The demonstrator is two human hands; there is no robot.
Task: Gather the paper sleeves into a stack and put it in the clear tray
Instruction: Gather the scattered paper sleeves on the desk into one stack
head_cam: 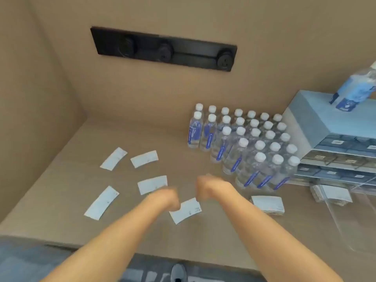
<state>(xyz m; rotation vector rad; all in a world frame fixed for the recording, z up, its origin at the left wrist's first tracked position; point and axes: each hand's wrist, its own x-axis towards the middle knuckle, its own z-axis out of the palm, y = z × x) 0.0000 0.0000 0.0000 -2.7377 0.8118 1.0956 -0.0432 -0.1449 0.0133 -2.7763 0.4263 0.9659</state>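
Observation:
Several white paper sleeves lie loose on the tan counter: two at the back (113, 158) (144, 158), one in the middle (152, 184), one at the left (101, 201), and the nearest one (186, 209). A gathered stack of sleeves (267, 203) rests to the right. The clear tray (350, 224) stands at the far right, with another sleeve stack (330, 193) at its back end. My left hand (166, 197) hovers at the nearest sleeve's left corner. My right hand (203, 188) is just above that sleeve. Both hands are blurred, with the fingers bent down out of sight.
A block of water bottles (244, 143) stands behind my right hand. A blue drawer unit (329, 139) with a bottle pack on top sits at the right. A black socket strip (162, 49) is on the back wall. The counter's front edge (61, 241) is near me.

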